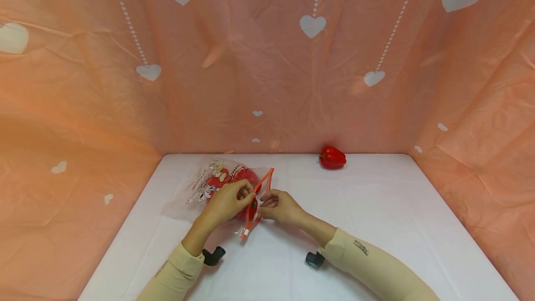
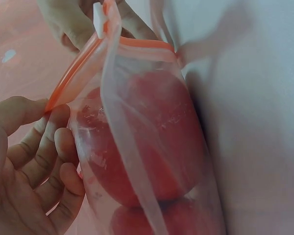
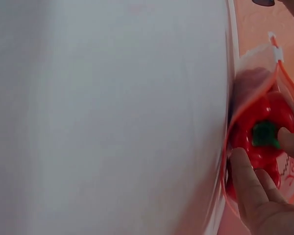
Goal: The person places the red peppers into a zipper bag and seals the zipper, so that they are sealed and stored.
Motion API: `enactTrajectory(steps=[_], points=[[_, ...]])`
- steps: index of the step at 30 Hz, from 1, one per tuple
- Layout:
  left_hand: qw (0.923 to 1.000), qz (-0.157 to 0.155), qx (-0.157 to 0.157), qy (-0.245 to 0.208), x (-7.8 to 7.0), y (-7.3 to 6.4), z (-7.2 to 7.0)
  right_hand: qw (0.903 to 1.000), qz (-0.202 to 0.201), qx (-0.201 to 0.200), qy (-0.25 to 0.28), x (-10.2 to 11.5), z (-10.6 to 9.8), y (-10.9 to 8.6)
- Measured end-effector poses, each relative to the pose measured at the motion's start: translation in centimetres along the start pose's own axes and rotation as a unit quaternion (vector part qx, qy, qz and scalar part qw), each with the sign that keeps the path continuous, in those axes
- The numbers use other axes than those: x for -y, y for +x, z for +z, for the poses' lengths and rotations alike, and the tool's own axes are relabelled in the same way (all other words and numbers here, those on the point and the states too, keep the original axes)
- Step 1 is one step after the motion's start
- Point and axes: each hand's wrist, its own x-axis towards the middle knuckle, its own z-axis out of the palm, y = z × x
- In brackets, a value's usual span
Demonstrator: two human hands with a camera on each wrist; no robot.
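Observation:
A clear zip bag (image 1: pixel 196 188) with printed cartoon figures and an orange zip edge (image 2: pixel 68 81) lies on the table, its mouth towards the right. My left hand (image 1: pixel 229 199) pinches that orange edge between thumb and forefinger. Several red bell peppers show inside the bag. One red bell pepper (image 3: pixel 245 128) with a green stem sits right at the open mouth. Over it, my right hand (image 1: pixel 284 207) reaches into the mouth with fairly straight fingers (image 3: pixel 247 176), the thumb beside the stem. A white slider (image 1: pixel 245 232) sits at the near end of the zip.
Another red bell pepper (image 1: pixel 333 158) lies at the back of the white table (image 1: pixel 368 208), right of centre. Dark wrist devices (image 1: pixel 214 256) show by both sleeves. Orange sheeting (image 1: pixel 271 82) with white hearts hangs behind and at both sides.

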Motion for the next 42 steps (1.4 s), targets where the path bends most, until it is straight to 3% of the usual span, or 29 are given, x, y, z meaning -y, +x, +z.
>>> enactTrajectory(steps=[9,21,30,38,42], points=[[0.9999,-0.005,0.005,0.008,0.0,0.0,0.2,0.9998,0.005,-0.02,0.003,0.0,-2.5,-1.2],[0.9998,-0.005,-0.001,0.019,0.1,0.0,0.3,0.9916,-0.012,-0.099,-0.082,-0.5,-8.2,-1.8],[0.9998,-0.011,-0.001,0.014,0.0,-0.2,0.3,0.9853,-0.058,-0.122,-0.104,-1.9,-12.2,-1.7],[0.9999,-0.009,-0.004,0.005,0.1,-0.2,0.3,0.971,-0.107,-0.153,-0.149,-2.5,-15.1,-1.3],[0.9999,-0.01,-0.005,0.006,0.2,-0.2,0.2,0.9518,-0.143,-0.178,-0.205,-2.9,-16.6,-1.1]])
